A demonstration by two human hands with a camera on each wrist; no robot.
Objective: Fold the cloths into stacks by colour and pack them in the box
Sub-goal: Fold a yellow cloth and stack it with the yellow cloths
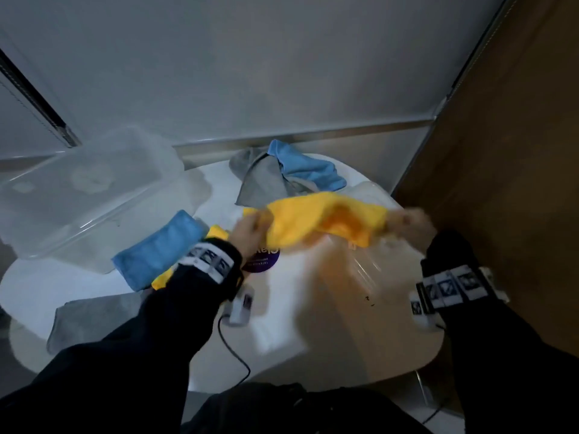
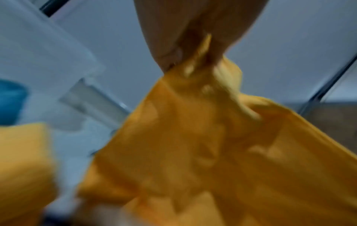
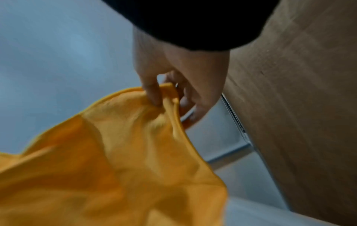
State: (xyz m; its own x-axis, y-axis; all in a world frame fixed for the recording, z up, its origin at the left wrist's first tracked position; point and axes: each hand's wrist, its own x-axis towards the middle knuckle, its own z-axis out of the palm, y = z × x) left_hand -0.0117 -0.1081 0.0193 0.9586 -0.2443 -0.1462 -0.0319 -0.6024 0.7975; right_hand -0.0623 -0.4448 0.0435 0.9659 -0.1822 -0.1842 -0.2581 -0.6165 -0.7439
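Note:
A yellow cloth [image 1: 316, 222] hangs stretched in the air between both hands above the white table [image 1: 282, 308]. My left hand [image 1: 249, 228] pinches its left corner; the left wrist view shows the fingers [image 2: 170, 52] closed on the bunched yellow cloth [image 2: 193, 145]. My right hand [image 1: 407, 220] pinches the right corner, thumb and fingertips [image 3: 154, 94] squeezing the hem of the yellow cloth [image 3: 115, 160]. A folded blue cloth [image 1: 156, 249] lies over a folded yellow cloth [image 1: 161, 280] at the left. A folded grey cloth [image 1: 91, 317] lies near the front left. The clear plastic box [image 1: 78, 195] stands at the back left.
A loose pile of grey cloth [image 1: 263, 180] and blue cloth [image 1: 307, 167] lies at the table's back. A purple round sticker [image 1: 261, 261] and a small white device [image 1: 241, 305] with a black cable sit near the left wrist. A brown wooden panel [image 1: 501, 151] stands at the right.

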